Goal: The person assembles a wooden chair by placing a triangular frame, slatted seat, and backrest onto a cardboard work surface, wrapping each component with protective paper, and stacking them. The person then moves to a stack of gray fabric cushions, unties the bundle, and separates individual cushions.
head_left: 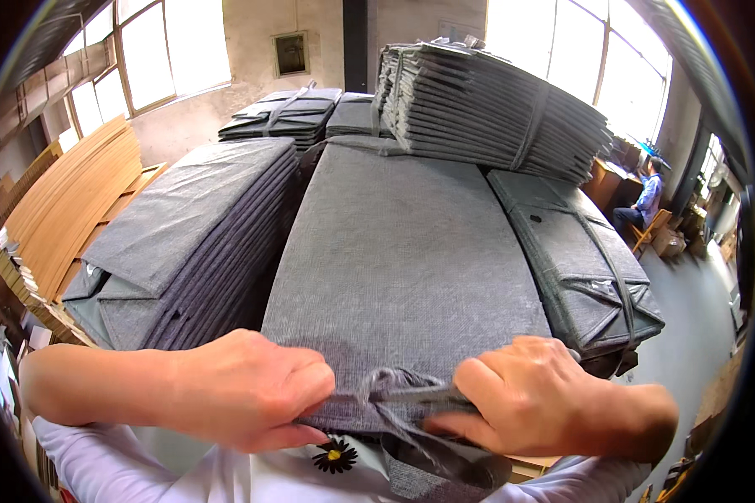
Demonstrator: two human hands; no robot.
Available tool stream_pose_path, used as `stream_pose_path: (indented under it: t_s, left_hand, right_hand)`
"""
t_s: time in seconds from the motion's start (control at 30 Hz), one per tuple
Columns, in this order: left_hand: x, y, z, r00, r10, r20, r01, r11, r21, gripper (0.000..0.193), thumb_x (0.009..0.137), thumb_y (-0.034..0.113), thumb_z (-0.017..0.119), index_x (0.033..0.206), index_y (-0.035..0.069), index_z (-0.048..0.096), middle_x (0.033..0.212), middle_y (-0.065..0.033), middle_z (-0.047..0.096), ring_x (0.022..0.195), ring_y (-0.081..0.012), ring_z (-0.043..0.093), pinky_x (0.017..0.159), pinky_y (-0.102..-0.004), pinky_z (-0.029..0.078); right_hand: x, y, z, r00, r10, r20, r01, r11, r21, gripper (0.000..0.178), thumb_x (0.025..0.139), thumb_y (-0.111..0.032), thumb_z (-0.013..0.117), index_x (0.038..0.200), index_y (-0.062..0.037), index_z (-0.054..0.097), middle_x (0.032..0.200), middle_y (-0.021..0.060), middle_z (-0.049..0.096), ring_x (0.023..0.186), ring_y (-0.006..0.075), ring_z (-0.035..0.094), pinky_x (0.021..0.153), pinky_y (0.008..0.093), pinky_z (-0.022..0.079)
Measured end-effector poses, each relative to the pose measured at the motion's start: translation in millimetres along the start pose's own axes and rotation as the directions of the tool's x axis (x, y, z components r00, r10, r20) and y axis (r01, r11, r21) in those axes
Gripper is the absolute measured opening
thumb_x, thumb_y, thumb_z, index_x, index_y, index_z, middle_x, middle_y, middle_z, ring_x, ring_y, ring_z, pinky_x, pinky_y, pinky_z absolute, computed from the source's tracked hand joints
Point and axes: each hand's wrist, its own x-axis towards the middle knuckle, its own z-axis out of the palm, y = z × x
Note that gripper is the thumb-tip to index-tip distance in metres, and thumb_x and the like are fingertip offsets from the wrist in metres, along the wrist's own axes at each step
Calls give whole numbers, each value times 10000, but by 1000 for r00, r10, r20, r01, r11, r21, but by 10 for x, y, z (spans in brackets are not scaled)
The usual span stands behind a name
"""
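Right in front of me lies a bundle of grey fabric-covered panels [411, 243], its long top face running away from me. At its near end a grey fabric strip [387, 384] forms a knot with a loop, and a loose tail hangs below it. My left hand [256, 390] is closed round the strip on the knot's left side, thumb underneath. On the other side my right hand [528, 394] grips the strip, also with curled fingers. Both fists sit close against the bundle's near edge. The ends inside my fists are hidden.
Another grey stack [201, 218] stands at the left, and a tied bundle [579, 260] at the right. A tall strapped pile [486, 105] rests across the far right. Curved tan boards [75, 201] lean at the far left. A person [646, 197] sits on a chair at right.
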Motion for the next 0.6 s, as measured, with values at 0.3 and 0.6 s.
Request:
stream_pose_path:
  t_s: [0.3,0.6]
  left_hand:
    - [-309,300,540,974,84,-211,-22,959,281,232,659,76,726,752,28,519,628,-37,437,442,-153,439,369,-276,340]
    - [-507,101,1187,813,141,-565,177,865,470,253,684,124,770,731,106,522,662,-36,477,539,-207,473,498,-380,363]
  right_hand:
    - [-356,-302,344,984,-146,-105,107,944,-312,185,663,-77,629,646,-92,445,547,1,316,449,138,404,443,304,324]
    - [-235,-551,1256,734,-86,-674,-407,739,-537,151,659,-61,665,784,-90,585,688,77,507,669,255,544,669,402,437]
